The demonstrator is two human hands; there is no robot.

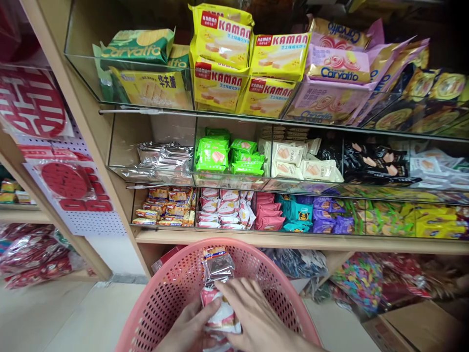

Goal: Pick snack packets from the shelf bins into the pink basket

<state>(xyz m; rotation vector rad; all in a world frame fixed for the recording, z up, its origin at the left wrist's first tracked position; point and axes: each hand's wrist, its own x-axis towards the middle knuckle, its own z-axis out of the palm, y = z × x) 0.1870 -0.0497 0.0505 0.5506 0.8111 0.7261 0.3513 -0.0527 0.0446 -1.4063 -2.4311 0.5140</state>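
A pink perforated plastic basket point(172, 288) sits low in front of me, below the shelves. Inside it lies a small stack of snack packets point(219, 268), silver and orange on top, pink and white below. My left hand point(190, 328) comes in from the bottom, thumb pressed on the pink-and-white packet point(223, 318). My right hand point(252, 318) lies over the same packet from the right, fingers curled onto it. Both hands grip the stack inside the basket.
Wooden shelves with clear acrylic bins point(161, 161) rise ahead, filled with snack packets: yellow Kaman boxes point(223, 39), green packets point(212, 154), silver packets point(164, 156), orange packets point(164, 208). Red paper decorations point(32, 102) hang at left. A cardboard box point(414, 325) stands at lower right.
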